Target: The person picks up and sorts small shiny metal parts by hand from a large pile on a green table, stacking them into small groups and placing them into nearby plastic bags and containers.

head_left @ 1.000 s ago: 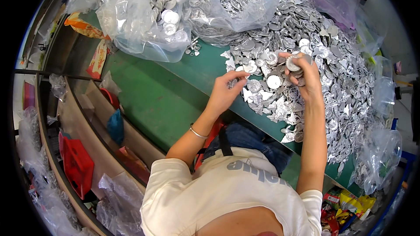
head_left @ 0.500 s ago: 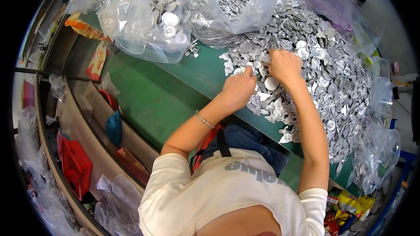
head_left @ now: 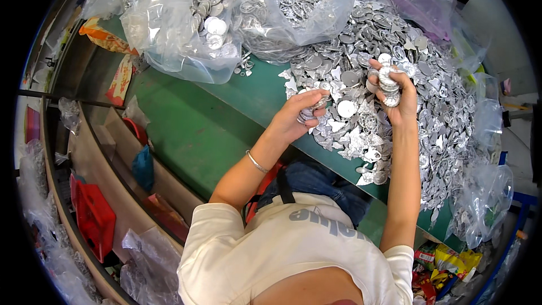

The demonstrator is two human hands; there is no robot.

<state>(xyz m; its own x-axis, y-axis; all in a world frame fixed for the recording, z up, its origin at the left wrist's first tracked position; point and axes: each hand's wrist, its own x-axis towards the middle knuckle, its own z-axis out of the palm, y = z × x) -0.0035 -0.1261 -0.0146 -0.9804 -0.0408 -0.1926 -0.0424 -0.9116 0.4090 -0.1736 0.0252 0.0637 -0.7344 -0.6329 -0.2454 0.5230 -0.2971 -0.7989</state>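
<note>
A wide heap of flat silver metal pieces, round discs, rings and jagged shapes, covers the right side of the green table. Above the heap, palm up, my right hand curls around several round silver discs. By the heap's left edge, my left hand is closed around a few round metal discs, partly hidden by its fingers. Between both hands a plain white-silver disc lies on the pile.
Along the back stand clear plastic bags, one with round discs and one with ring-shaped pieces. A few tiny rings lie on the table. To the left are wooden shelving and a red basket. Colourful packets sit at lower right.
My right hand has lifted off the heap, moved right and turned palm up with discs in it. My left hand has shifted slightly left and now shows discs in its grasp.
</note>
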